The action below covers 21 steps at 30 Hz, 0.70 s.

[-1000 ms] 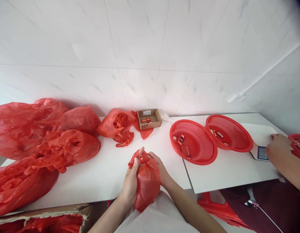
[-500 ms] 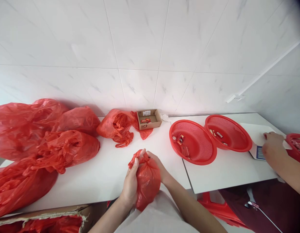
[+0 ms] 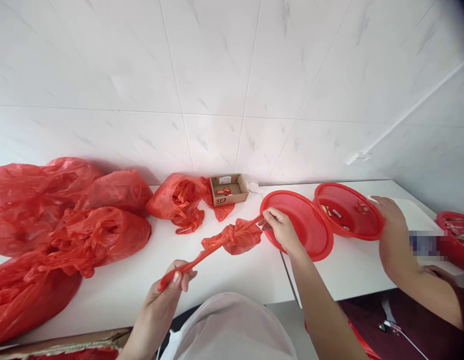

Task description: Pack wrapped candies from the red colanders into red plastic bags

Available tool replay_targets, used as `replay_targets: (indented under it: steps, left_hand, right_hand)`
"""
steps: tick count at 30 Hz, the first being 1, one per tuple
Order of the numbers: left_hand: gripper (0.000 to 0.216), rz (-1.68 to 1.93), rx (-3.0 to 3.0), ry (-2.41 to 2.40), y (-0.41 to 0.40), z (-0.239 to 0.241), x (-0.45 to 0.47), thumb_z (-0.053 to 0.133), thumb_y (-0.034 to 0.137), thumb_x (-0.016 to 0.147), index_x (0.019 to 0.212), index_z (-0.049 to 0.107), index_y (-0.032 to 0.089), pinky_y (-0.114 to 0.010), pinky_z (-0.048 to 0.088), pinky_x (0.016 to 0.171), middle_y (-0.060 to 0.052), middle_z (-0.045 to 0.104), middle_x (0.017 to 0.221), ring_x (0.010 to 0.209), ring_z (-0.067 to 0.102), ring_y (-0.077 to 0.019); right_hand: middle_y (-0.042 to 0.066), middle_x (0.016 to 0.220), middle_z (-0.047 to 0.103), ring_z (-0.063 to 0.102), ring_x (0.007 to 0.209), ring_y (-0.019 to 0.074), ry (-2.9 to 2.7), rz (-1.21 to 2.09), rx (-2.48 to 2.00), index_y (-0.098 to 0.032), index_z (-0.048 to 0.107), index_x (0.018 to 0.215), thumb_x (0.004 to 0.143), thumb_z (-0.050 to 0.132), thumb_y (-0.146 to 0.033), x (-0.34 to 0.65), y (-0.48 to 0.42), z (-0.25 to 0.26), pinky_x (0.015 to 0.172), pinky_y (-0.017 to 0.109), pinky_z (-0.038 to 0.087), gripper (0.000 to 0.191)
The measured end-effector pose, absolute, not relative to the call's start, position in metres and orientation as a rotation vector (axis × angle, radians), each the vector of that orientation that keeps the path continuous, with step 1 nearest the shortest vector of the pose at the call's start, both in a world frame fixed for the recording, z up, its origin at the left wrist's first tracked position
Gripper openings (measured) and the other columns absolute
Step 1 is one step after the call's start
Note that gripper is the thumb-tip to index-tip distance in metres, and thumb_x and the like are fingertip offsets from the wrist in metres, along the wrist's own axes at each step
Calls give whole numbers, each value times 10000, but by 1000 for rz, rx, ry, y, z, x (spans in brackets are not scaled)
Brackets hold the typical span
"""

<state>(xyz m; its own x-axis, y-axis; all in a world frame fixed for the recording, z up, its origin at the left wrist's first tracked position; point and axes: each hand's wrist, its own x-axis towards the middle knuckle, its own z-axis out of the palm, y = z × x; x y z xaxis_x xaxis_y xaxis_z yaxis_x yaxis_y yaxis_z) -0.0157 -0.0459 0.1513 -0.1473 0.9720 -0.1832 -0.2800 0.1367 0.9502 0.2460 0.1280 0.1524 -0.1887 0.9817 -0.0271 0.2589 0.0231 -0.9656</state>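
Between my hands a small filled red plastic bag point(image 3: 242, 240) shows a knot at its neck, over the white table point(image 3: 232, 280). My left hand point(image 3: 170, 284) is closed on one long twisted end of the bag, stretched down to the left. Closed on the opposite end, my right hand point(image 3: 279, 226) pulls it up to the right, in front of the near red basket point(image 3: 310, 235). The bag's contents cannot be made out through the plastic.
Several large filled red bags point(image 3: 104, 235) lie on the left. A small cardboard box point(image 3: 229, 191) with red packets stands by the wall. A second red basket point(image 3: 348, 210) holds a few packets. On the right, a co-worker's arm point(image 3: 400, 250) reaches toward it.
My hands have moved apart, stretching the bag's ends to opposite sides, and the bag now hangs farther forward over the table. The co-worker's hand has moved left to the second basket.
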Motion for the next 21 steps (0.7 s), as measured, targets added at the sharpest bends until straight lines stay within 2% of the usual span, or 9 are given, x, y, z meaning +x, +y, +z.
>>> replay_targets:
  steps: [3,5,7,9,11,13,16,18,21]
  left_hand:
    - [413,1191,950,1374,-53,148,-31,489,507,888,632,572,194,-434,352,1045,-60,515,961,1024,484,-258]
    - [419,1082,1072,1471,-58,147,-40,452,517,902,666,592,200,-440,317,1066,-85,525,1175,1166,435,-298]
    - [414,1025,1139,1499,-63,149,-43,410,488,930,701,606,205,-424,277,1098,-70,449,1371,1301,346,-307]
    - [402,1022,1172,1481,-67,153,-39,385,449,951,740,630,210,-398,257,1115,-40,372,1474,1368,286,-294]
    - [380,1031,1212,1444,-70,158,-28,393,421,956,798,667,212,-379,272,1111,-37,340,1511,1356,322,-285]
    - [350,1056,1222,1390,-72,158,-16,408,405,955,863,680,205,-368,341,1066,-78,439,1443,1252,448,-269]
    - [329,1131,1099,1382,-81,149,-14,447,431,937,892,661,185,-333,474,886,-93,665,1048,947,588,-220]
    - [361,1219,923,1471,-97,140,-29,482,478,911,844,659,170,-311,495,797,-68,674,860,815,593,-199]
    - [420,1435,513,1687,-137,130,-76,579,559,821,759,660,151,-312,506,764,-78,691,826,768,612,-204]
  right_hand:
    - [26,754,657,611,648,158,-1600,1242,-1348,-197,545,731,889,497,-506,245,130,145,637,279,449,350]
    - [25,759,651,610,646,160,-1637,1257,-1399,-192,556,729,879,515,-504,245,130,146,627,278,436,349]
    - [15,747,632,602,657,156,-1704,1264,-1401,-189,568,727,871,538,-491,238,125,154,635,273,429,336]
    - [0,725,609,582,664,144,-1808,1296,-1317,-190,577,723,873,552,-460,221,113,170,649,262,427,310]
    - [-12,711,600,563,666,130,-1942,1422,-1162,-193,592,729,880,562,-417,194,90,189,648,246,426,272]
    - [-17,717,610,558,682,121,-2092,1619,-938,-196,619,736,892,564,-373,162,63,205,642,228,426,243]
    - [-12,841,651,577,787,119,-2234,1802,-615,-228,692,872,896,580,-314,131,32,213,705,218,442,144]
    - [-3,960,667,586,798,118,-2220,1844,-615,-264,681,1041,900,579,-343,126,28,206,711,225,456,192]
    - [20,1037,662,585,731,116,-2135,1805,-881,-265,634,1118,913,534,-452,139,42,183,702,256,470,294]
